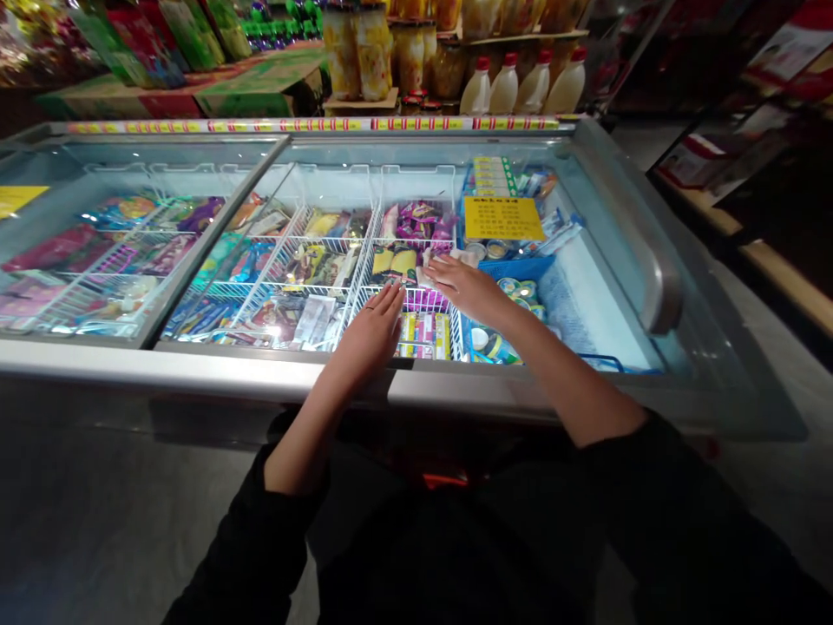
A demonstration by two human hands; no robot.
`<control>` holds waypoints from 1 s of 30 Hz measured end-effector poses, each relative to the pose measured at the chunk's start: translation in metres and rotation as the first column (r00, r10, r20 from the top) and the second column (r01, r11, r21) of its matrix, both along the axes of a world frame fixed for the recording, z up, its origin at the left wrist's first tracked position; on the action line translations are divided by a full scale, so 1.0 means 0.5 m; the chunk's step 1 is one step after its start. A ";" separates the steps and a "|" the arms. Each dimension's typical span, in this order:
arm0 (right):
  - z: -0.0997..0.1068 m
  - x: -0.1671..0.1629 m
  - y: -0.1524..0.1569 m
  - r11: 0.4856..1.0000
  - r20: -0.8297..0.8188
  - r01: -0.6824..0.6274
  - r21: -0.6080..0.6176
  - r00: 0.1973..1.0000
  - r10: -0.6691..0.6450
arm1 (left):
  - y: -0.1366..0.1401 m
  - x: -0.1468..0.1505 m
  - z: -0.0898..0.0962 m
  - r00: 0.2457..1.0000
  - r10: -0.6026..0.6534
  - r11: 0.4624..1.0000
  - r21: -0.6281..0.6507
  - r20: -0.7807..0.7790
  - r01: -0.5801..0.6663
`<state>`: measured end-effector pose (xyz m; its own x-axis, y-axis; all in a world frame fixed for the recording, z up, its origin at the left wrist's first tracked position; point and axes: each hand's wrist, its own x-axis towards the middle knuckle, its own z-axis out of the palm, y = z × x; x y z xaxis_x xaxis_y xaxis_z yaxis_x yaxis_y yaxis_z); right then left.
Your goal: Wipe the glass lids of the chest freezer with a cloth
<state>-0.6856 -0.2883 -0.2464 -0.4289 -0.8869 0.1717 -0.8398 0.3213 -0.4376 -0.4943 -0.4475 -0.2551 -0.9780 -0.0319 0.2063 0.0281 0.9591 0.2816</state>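
A chest freezer with a glass top stretches across the view. My left hand (376, 332) rests flat on the glass near the front rail (449, 388), fingers stretched out and a ring on one of them. Farther in and to the right, my right hand (467, 289) presses a crumpled whitish cloth (449, 258) against the glass, mostly covering it. Under the glass, white wire baskets (365, 247) hold packaged frozen goods, among them yellow packs (395, 263) and purple packs (420, 221) close to my hands.
A yellow sign (502, 218) shows at the freezer's right part, above a blue basket (543, 267) of round tubs. A thick curved handle (651, 252) edges the right end. Behind stand white bottles with red caps (504, 85), jars (374, 52) and cartons (260, 82).
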 end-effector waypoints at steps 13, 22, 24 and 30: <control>0.005 -0.003 0.091 1.000 -0.083 0.014 0.002 0.996 -0.013 | -0.003 0.009 0.001 1.000 -0.004 0.999 0.053 0.000 0.004; 0.008 0.083 0.114 0.966 0.181 -0.257 -0.002 0.951 0.253 | 0.000 0.011 0.009 1.000 -0.005 0.998 0.059 0.027 0.003; 0.011 0.054 0.143 0.982 0.182 -0.191 0.009 0.966 0.186 | 0.002 0.012 0.010 1.000 0.003 0.998 0.055 0.024 -0.005; 0.007 0.030 0.089 1.000 0.085 0.015 -0.014 0.996 -0.014 | 0.006 0.010 0.013 0.999 0.033 0.999 0.029 0.026 -0.033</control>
<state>-0.6707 -0.2439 -0.2427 -0.4551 -0.8783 0.1466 -0.7947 0.3264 -0.5117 -0.4892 -0.4444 -0.2487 -0.9813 -0.0699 0.1794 -0.0110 0.9506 0.3103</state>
